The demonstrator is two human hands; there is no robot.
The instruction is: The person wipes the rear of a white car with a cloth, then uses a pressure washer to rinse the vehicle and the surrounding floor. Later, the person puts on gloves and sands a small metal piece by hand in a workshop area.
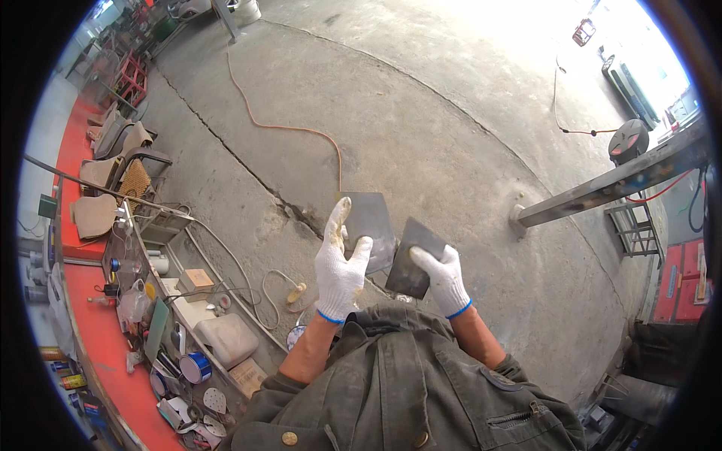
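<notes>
White knit gloves with blue cuffs cover both my hands, held out in front of my body above the concrete floor. My left hand (pixel 338 276) grips a flat light-grey plate (pixel 370 218), its thumb across the face and its fingers partly hidden at the edge. Yellowish smears mark that glove's fingers. In my right hand (pixel 445 282) is a smaller, darker flat plate (pixel 415 234), tilted, with the thumb pressed on its face. Both look like filler spreaders. The plates are close side by side; whether they touch at the lower edges I cannot tell.
Along the left, a cluttered red bench (pixel 105 323) and a trolley carry a blue tin (pixel 195 367), a beige container (pixel 226 338) and sanding discs. An orange hose (pixel 289 128) crosses the floor. A metal post (pixel 602 184) rises at right; chair seats stand at far left.
</notes>
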